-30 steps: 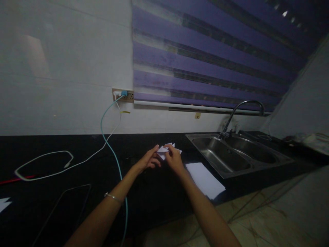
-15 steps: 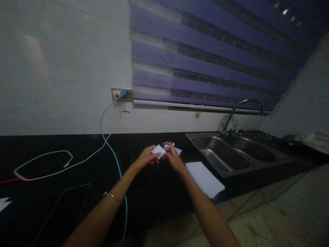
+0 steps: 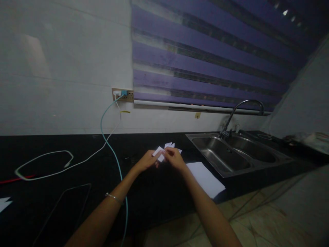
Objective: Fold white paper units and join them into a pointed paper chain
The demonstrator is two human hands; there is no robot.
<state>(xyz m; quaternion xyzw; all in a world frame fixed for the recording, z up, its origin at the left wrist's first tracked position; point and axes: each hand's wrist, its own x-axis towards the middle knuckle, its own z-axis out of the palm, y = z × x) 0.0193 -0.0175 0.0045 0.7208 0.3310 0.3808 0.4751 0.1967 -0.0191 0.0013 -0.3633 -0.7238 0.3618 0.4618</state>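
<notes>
Cable (image 3: 116,156) in teal beneath left forearm (image 3: 108,212); then black countertop (image 3: 133,149); in left hand (image 3: 147,160), between clamped thumb and fingers, folded paper (image 3: 157,150), small, white, straight-edged, over countertop, pinched at right side, apparently, by right hand (image 3: 174,159); next, paper stack (image 3: 205,180) near countertop's front edge; sink rim (image 3: 224,174) beyond.

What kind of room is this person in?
It looks like a kitchen. There is a metal sink with two basins, a tall curved tap behind it, and a long black counter running along the wall.
</notes>
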